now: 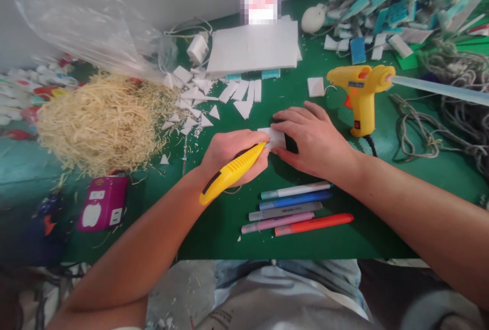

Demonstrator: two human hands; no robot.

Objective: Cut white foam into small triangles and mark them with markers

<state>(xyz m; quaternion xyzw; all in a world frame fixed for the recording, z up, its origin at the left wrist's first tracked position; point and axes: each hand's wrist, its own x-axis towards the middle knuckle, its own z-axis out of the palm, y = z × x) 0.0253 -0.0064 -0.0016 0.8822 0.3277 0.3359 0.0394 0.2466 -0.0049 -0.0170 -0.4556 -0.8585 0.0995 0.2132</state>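
My left hand (237, 157) is closed round a yellow utility knife (233, 172), its tip pointing up and right onto a small white foam piece (277, 138). The blade is mostly hidden by my fingers. My right hand (309, 134) steadies that piece from the right, thumb at its lower edge and index finger at its upper edge, the other fingers stretched out over the table. Cut white foam scraps (241, 110), some triangular and some in strips, lie just beyond my left hand. A square foam piece (316, 87) sits past my right hand.
Several markers (294, 200) lie near the front edge of the green table (214, 233). To the right stands a yellow glue gun (361, 95) beside grey cord (412, 131). Straw-like shreds (103, 121) and a magenta box (103, 202) are left. White sheets (252, 47) lie behind.
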